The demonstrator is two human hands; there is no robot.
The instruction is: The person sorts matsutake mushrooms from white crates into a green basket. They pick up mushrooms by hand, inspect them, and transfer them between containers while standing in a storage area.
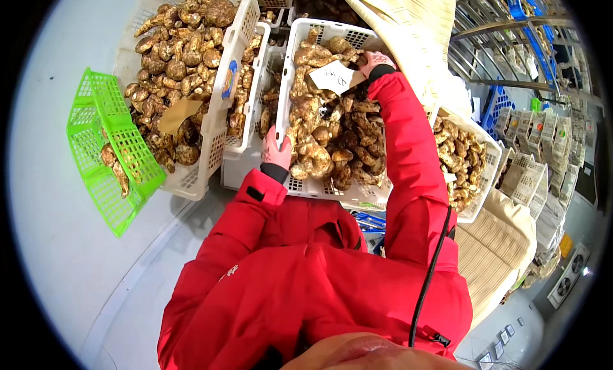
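A white slatted plastic crate point(288, 70) heaped with brown mushrooms point(332, 140) stands in front of me. My left hand point(276, 150) grips the crate's near left rim. In a red sleeve, my right hand point(377, 60) reaches to the crate's far side and rests among the mushrooms next to a white paper slip point(332, 76). What the right fingers close on is hidden.
To the left, a second white crate point(239, 35) of mushrooms holds a brown card point(179, 113). A small green basket point(102, 146) with a few mushrooms leans on it. At right sit another mushroom crate point(485, 172), striped cloth point(491, 242) and metal racks point(511, 31).
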